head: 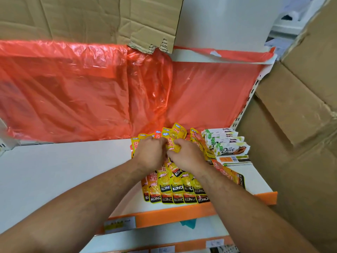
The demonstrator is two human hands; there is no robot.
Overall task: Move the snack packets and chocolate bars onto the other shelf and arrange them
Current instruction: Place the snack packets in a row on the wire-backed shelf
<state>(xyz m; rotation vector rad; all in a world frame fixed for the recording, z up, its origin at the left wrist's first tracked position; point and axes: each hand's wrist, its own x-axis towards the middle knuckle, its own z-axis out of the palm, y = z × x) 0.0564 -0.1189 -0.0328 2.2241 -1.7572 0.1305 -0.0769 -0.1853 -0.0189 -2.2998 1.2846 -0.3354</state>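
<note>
Cardboard (291,106): flattened brown sheets are seen on the far side above the shelving and down the whole right side.
Red plastic sheet (73,92): it is draped across the back of the unit, from the far left to the right upright; what is behind it cannot be made out.
Shelf (54,170): a white board with an orange front edge (173,214); all goods on it are gathered at its right end.
Lower shelf (164,232): only a strip is seen at the near edge.
Snack packets (175,190): yellow pouches are laid flat in overlapping rows, right of centre on the shelf. Five are counted in the nearest row and four in the row behind; the farther rows are partly covered by the hands, so no total can be given.
Chocolate bars (229,148): a small stack is placed at the far right, just beside the packets. Four or so are seen, but an exact count cannot be made.
Held packet (172,136): it is raised upright over the far rows.
Left hand (151,154): its fingers are curled round the held packet's left side.
Right hand (186,157): its fingers are clenched on the held packet's lower end, touching the left hand.
Price label (119,224): one is fixed on the orange edge, near left.
</note>
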